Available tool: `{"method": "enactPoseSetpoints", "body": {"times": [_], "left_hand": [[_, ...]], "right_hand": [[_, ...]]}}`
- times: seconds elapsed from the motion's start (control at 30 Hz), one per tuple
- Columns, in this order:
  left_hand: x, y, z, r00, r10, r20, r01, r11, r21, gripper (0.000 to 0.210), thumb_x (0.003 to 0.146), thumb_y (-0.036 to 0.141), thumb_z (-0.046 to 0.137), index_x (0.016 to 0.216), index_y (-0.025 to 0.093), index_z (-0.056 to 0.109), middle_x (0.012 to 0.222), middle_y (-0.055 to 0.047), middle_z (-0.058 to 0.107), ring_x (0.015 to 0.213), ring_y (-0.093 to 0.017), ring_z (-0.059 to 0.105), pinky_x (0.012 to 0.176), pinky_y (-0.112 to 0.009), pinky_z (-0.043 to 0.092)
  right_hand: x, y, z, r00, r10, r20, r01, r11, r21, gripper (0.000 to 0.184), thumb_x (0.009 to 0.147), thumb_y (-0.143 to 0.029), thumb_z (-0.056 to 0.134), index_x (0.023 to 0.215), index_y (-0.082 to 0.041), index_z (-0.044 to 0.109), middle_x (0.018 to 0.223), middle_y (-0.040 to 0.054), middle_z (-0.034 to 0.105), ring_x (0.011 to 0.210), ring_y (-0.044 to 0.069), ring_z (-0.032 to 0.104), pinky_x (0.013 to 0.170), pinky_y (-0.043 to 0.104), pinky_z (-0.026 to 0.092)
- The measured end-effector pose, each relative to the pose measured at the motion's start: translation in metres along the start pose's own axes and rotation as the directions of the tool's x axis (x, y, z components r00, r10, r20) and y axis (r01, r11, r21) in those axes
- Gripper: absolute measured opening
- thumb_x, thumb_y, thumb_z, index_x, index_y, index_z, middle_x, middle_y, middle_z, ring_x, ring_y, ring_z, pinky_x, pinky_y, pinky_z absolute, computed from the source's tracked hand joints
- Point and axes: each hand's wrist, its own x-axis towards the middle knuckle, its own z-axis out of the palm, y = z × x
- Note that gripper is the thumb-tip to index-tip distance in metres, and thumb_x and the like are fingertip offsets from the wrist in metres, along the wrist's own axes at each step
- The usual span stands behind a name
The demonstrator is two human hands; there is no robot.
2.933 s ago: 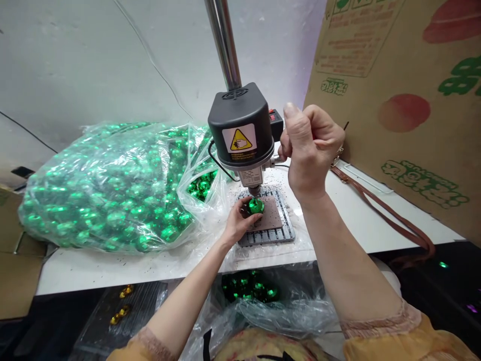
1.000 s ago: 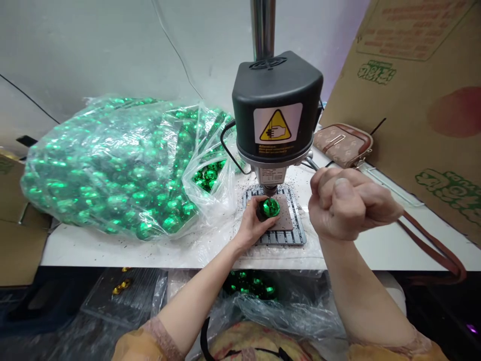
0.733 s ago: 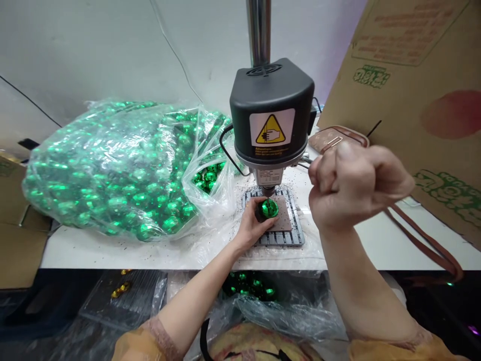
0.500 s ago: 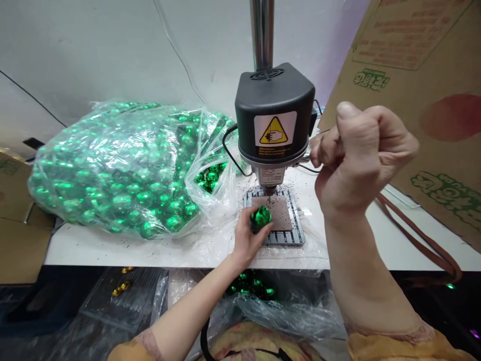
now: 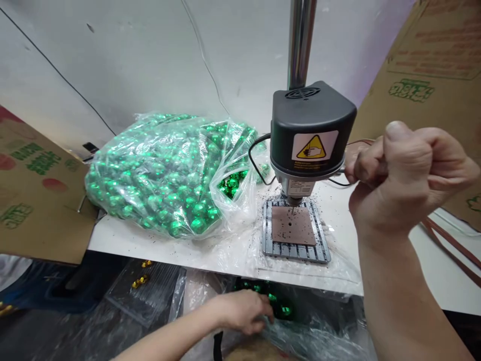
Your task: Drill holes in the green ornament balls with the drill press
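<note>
My right hand is closed in a fist at the right side of a black bench drill press, around its feed handle, of which only a short metal piece shows. Below the table's front edge, my left hand reaches over an open plastic bag with shiny green faceted balls. Its fingers are loosely bent, thumb apart, and no ball shows in them. Under the drill bit, a brown square pad with a small dark hole lies on the slotted metal base.
A large clear bag full of green balls lies left of the drill, its mouth towards it. Cardboard boxes stand at the left and right. Dark shavings litter the white table. Several gold balls lie below.
My left hand has moved from the drill base down to the lower bag, and the green ball it held is gone from the pad. My right hand stays at the handle. The view has shifted left.
</note>
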Motion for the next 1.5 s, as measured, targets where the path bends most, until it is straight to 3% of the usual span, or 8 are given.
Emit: {"method": "enactPoseSetpoints", "body": {"times": [0.07,0.13,0.2,0.37,0.7,0.9,1.13,1.5], "left_hand": [[0.025,0.031,-0.049,0.988,0.081,0.13,-0.074,0.996,-0.057,0.038,0.083,0.013,0.059,0.107,0.038,0.076,0.099,0.002,0.079,0.084,-0.023,0.075,0.072,-0.036,0.06],[0.058,0.046,-0.101,0.985,0.085,-0.153,-0.075,0.995,0.072,0.037,0.084,0.008,0.05,0.105,0.028,0.074,0.099,-0.003,0.077,0.092,-0.023,0.073,0.081,-0.036,0.058],[0.094,0.042,-0.146,0.865,0.089,-0.495,0.042,0.968,0.248,0.025,0.08,0.007,0.052,0.091,0.022,0.07,0.091,-0.007,0.072,0.093,-0.026,0.067,0.09,-0.042,0.054],[0.157,-0.004,-0.191,0.821,-0.055,-0.568,0.259,0.923,0.286,0.012,0.074,0.014,0.07,0.069,0.021,0.062,0.077,-0.007,0.058,0.084,-0.028,0.059,0.086,-0.042,0.051],[0.152,0.005,-0.182,0.73,-0.107,-0.675,0.113,0.993,-0.035,0.024,0.083,0.034,0.07,0.104,0.023,0.068,0.097,-0.007,0.06,0.093,-0.026,0.06,0.084,-0.041,0.053],[0.132,0.033,-0.129,0.902,-0.281,-0.327,-0.061,0.667,-0.743,0.056,0.082,0.059,0.075,0.125,0.026,0.059,0.092,-0.004,0.066,0.068,-0.015,0.061,0.057,-0.027,0.046],[0.136,0.029,-0.077,0.925,-0.226,-0.305,-0.01,0.789,-0.615,0.07,0.072,0.061,0.086,0.121,0.02,0.056,0.095,-0.002,0.068,0.066,-0.011,0.061,0.056,-0.025,0.045],[0.155,0.016,-0.06,0.938,-0.133,-0.32,-0.038,0.878,-0.477,0.066,0.076,0.049,0.086,0.129,0.02,0.06,0.11,-0.006,0.07,0.084,-0.016,0.065,0.073,-0.029,0.052]], "right_hand": [[0.0,0.0,0.0,1.0,-0.005,-0.008,0.005,1.0,0.006,0.043,0.09,-0.018,0.06,0.054,-0.019,0.035,0.044,-0.0074,0.035,0.041,0.004,0.038,0.044,0.028,0.032],[0.0,0.001,0.0,1.0,-0.014,-0.007,0.014,1.0,0.012,0.043,0.09,-0.017,0.059,0.054,-0.019,0.035,0.044,-0.0076,0.035,0.041,0.004,0.038,0.044,0.029,0.031],[0.0,0.001,0.0,1.0,-0.017,-0.006,0.017,1.0,0.013,0.043,0.089,-0.017,0.06,0.054,-0.019,0.036,0.044,-0.0075,0.036,0.041,0.004,0.038,0.043,0.029,0.031],[0.0,0.003,-0.002,1.0,-0.017,-0.011,0.017,1.0,-0.005,0.042,0.088,-0.019,0.062,0.052,-0.019,0.041,0.044,-0.0077,0.035,0.04,0.004,0.039,0.043,0.029,0.033],[-0.002,0.005,-0.005,0.999,-0.024,-0.026,0.023,0.999,-0.024,0.044,0.087,-0.022,0.065,0.05,-0.018,0.042,0.044,-0.0075,0.035,0.041,0.004,0.039,0.046,0.03,0.034],[-0.004,0.005,-0.003,0.998,-0.038,-0.048,0.038,0.999,-0.002,0.044,0.088,-0.021,0.063,0.051,-0.018,0.04,0.044,-0.0076,0.035,0.04,0.004,0.037,0.046,0.029,0.033],[-0.003,0.007,-0.004,1.0,-0.028,-0.014,0.028,0.999,0.045,0.042,0.089,-0.021,0.063,0.054,-0.019,0.04,0.044,-0.0077,0.037,0.042,0.005,0.039,0.046,0.029,0.033],[-0.002,0.006,-0.005,0.998,-0.056,0.03,0.054,0.997,0.048,0.043,0.092,-0.023,0.061,0.059,-0.02,0.033,0.047,-0.0087,0.036,0.043,0.003,0.037,0.047,0.027,0.033]]}}
